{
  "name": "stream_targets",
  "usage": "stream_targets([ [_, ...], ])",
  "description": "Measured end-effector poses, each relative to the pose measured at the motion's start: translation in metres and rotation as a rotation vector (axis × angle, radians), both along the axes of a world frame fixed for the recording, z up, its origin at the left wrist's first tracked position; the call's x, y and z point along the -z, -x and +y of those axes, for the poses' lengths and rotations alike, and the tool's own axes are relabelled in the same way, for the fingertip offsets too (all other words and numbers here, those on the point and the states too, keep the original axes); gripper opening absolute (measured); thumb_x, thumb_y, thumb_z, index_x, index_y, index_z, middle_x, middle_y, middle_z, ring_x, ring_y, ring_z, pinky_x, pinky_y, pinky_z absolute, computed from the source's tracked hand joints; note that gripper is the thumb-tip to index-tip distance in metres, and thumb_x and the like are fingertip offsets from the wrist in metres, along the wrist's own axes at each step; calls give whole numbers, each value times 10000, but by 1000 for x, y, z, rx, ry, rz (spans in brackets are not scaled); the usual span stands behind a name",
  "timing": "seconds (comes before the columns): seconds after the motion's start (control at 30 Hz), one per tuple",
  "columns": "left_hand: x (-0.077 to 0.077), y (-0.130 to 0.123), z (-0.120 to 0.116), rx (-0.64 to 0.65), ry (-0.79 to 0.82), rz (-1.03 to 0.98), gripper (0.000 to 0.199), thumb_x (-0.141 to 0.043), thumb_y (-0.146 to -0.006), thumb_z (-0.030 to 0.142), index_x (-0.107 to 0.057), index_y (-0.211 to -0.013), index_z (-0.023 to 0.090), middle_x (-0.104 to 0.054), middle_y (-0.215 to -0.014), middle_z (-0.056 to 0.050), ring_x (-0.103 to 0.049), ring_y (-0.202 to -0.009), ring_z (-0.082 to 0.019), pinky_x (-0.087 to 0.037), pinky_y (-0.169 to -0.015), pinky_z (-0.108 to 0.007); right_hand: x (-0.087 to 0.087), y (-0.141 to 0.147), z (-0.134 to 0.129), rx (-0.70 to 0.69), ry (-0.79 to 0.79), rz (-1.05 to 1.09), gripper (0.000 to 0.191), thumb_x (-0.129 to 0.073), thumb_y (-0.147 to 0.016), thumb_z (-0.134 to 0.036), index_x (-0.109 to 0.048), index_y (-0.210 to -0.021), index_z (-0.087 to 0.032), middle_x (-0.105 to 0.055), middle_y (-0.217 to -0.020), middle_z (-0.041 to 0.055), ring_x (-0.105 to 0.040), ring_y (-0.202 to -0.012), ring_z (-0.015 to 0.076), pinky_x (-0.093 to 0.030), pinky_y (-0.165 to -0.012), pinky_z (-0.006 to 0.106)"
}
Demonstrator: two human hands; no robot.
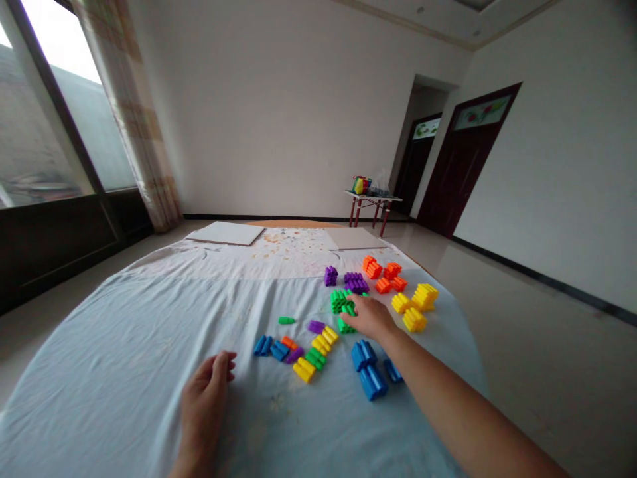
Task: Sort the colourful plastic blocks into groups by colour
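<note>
My right hand (372, 317) reaches over a cluster of green plastic building pegs (341, 302), thumb and forefinger apart at its edge; contact is unclear. Loosely curled, my left hand (206, 388) rests on the cloth, with no object visible in it. Between the hands lies a bent row of small joined pieces: blue pegs (263, 345), purple, orange, green, and yellow pegs (304, 370). A single green peg (286, 320) lies apart, behind the row. Large blue pegs (369, 373) sit below my right wrist, partly hidden by the forearm.
Purple pegs (355, 282), orange pegs (384, 273) and yellow pegs (415, 307) stand in bunches on the right. Two flat boards (226, 233) lie at the far end of the cloth-covered table (124, 332). A small side table (374, 197) holds bags.
</note>
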State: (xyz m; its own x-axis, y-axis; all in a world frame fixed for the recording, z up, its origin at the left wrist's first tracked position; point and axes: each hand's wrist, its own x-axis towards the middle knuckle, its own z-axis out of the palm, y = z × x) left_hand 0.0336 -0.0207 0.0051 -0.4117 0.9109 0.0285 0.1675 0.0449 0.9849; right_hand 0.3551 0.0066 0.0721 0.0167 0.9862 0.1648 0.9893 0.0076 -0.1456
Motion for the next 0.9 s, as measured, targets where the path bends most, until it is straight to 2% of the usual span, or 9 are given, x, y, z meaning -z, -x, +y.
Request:
stream_targets([
  [0.23,9,3,3,11,7,-20,540,-523,-636,653,-643,-834,164,-625,-702,-38,-563,-682,-200,-445,-674,-317,10,9,3,15,63,-85,376,-556,-797,-447,-604,-1050,-172,-682,-975,126,-617,-955,253,-430,-766,323],
  [0.4,7,2,2,12,-12,-17,543,-528,-640,654,-649,-826,158,-622,-690,-37,-559,-658,-194,-447,-655,-313,-1,9,-3,14,18,-50,442,-510,-835,-488,-585,-1120,-158,-672,-983,133,-600,-981,246,-425,-799,326],
  [0.47,4,0,1,10,-14,-12,534,-528,-643,648,-652,-815,159,-620,-682,-34,-561,-648,-192,-448,-651,-312,-7,18,-11,-64,-31,17,401,-497,-857,-443,-585,-1133,-165,-675,-956,106,-601,-957,217,-421,-807,301],
  [0.53,3,-1,1,5,-17,-7,526,-524,-648,645,-653,-809,162,-618,-681,-32,-560,-644,-190,-448,-649,-311,-10,31,-20,-198,-27,101,349,-531,-847,-393,-597,-1122,-187,-676,-938,71,-602,-932,187,-417,-806,266],
  [0.67,6,0,1,-5,-21,-18,527,-526,-644,647,-647,-804,160,-610,-671,-31,-556,-638,-194,-449,-640,-314,-1,61,-36,-423,54,153,296,-588,-803,-288,-622,-1086,-206,-673,-967,48,-593,-944,173,-410,-822,244],
  [0.8,12,3,2,12,-30,-17,526,-511,-668,643,-642,-833,160,-619,-709,-35,-559,-675,-193,-444,-654,-306,13,78,-39,-466,71,114,247,-557,-806,-227,-642,-1035,-191,-668,-962,60,-580,-978,189,-399,-870,265],
  [0.9,13,3,3,20,-30,-15,519,-506,-677,638,-638,-832,161,-618,-719,-36,-555,-684,-191,-439,-657,-304,15,86,-37,-457,70,111,241,-532,-814,-212,-643,-1027,-193,-665,-960,63,-573,-989,187,-396,-877,263],
])
